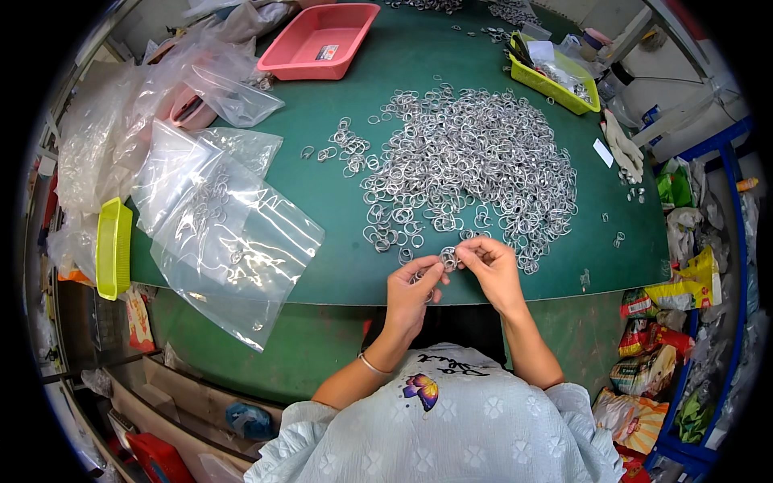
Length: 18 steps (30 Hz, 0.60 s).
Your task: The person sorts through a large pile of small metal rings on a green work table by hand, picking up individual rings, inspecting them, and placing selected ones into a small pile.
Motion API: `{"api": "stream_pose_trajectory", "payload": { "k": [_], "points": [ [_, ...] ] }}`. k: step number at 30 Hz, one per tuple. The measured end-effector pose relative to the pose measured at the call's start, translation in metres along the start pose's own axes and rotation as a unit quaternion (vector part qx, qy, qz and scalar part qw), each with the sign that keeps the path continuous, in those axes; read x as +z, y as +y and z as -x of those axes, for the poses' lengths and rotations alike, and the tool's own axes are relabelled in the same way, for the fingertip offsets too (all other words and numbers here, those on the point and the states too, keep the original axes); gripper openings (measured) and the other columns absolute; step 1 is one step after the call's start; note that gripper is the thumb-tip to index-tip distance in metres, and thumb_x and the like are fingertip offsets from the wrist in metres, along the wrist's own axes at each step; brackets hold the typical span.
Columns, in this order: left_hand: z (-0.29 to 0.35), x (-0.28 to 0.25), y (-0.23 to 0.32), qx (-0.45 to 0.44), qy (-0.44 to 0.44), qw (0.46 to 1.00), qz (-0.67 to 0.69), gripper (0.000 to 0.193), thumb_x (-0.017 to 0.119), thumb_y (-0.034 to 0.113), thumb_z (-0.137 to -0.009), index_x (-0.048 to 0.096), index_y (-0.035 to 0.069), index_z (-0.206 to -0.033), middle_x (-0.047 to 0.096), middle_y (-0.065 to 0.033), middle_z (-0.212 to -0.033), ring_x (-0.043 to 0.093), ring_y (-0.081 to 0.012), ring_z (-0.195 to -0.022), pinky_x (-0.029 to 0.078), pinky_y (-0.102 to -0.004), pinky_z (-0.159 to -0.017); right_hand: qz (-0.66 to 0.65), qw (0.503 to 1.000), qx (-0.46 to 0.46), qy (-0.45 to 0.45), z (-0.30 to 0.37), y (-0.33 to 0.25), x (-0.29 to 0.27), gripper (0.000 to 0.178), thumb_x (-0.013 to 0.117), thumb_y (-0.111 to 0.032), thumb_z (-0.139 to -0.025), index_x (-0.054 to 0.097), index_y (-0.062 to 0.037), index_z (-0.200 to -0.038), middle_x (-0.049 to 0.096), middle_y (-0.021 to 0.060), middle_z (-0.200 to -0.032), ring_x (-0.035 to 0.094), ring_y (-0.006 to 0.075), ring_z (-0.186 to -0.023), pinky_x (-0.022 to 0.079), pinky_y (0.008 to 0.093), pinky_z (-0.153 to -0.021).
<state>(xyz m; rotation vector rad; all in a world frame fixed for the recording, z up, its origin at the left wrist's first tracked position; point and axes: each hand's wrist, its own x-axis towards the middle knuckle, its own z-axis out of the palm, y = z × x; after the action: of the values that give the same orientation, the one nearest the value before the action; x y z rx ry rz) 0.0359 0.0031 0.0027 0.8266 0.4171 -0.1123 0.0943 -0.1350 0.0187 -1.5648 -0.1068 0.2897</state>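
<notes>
Near the front edge of the green table, my two hands meet over a small silver metal ring (449, 257). My left hand (411, 291) is closed, pinching the ring between thumb and fingertips, with what look like more rings tucked in its curled fingers. From the other side, the thumb and fingers of my right hand (494, 272) pinch the same ring or one touching it; which, I cannot tell. Just beyond my hands spreads a wide heap of similar metal rings (475, 153). A smaller scatter of rings (348, 147) lies left of the heap.
Clear plastic bags (233, 217) cover the left of the table, one overhanging its front edge. A pink tray (322, 40) stands at the far left. A yellow-green basket (555, 90) holds items at the far right, near a pale glove (622, 145). Another yellow-green basket (113, 248) sits at the left edge.
</notes>
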Motion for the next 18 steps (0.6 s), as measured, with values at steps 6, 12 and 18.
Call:
{"api": "stream_pose_trajectory", "payload": {
  "k": [6, 12, 18],
  "points": [
    [0.000, 0.000, 0.001, -0.025, 0.017, 0.998, 0.054, 0.015, 0.058, 0.006, -0.086, 0.059, -0.002, -0.099, 0.065, -0.0102, -0.088, 0.061, -0.0119, -0.073, 0.041, -0.0200, -0.051, -0.048, 0.998, 0.014, -0.027, 0.002, -0.004, 0.005, 0.014, 0.058, -0.004, -0.086, 0.061, 0.0021, -0.099, 0.063, 0.0040, -0.079, 0.056, 0.0063, -0.068, 0.044, 0.0189, -0.059],
    [-0.008, -0.006, 0.005, -0.029, 0.044, 0.998, 0.029, 0.016, 0.058, 0.008, -0.086, 0.057, -0.002, -0.099, 0.066, -0.0123, -0.089, 0.064, -0.0152, -0.075, 0.043, -0.0210, -0.051, -0.042, 0.999, 0.022, -0.007, 0.001, -0.002, 0.007, 0.017, 0.057, -0.002, -0.086, 0.061, 0.0017, -0.102, 0.060, 0.0028, -0.082, 0.055, 0.0055, -0.068, 0.043, 0.0188, -0.058],
    [-0.010, -0.006, 0.001, 0.027, 0.036, 0.999, -0.024, 0.015, 0.059, 0.007, -0.085, 0.058, -0.003, -0.097, 0.065, -0.0113, -0.088, 0.065, -0.0168, -0.075, 0.044, -0.0219, -0.050, -0.021, 0.996, -0.040, -0.079, 0.003, 0.008, 0.010, 0.010, 0.060, 0.001, -0.083, 0.064, 0.0044, -0.092, 0.055, 0.0027, -0.088, 0.053, 0.0053, -0.071, 0.043, 0.0176, -0.059]
  ]
}}
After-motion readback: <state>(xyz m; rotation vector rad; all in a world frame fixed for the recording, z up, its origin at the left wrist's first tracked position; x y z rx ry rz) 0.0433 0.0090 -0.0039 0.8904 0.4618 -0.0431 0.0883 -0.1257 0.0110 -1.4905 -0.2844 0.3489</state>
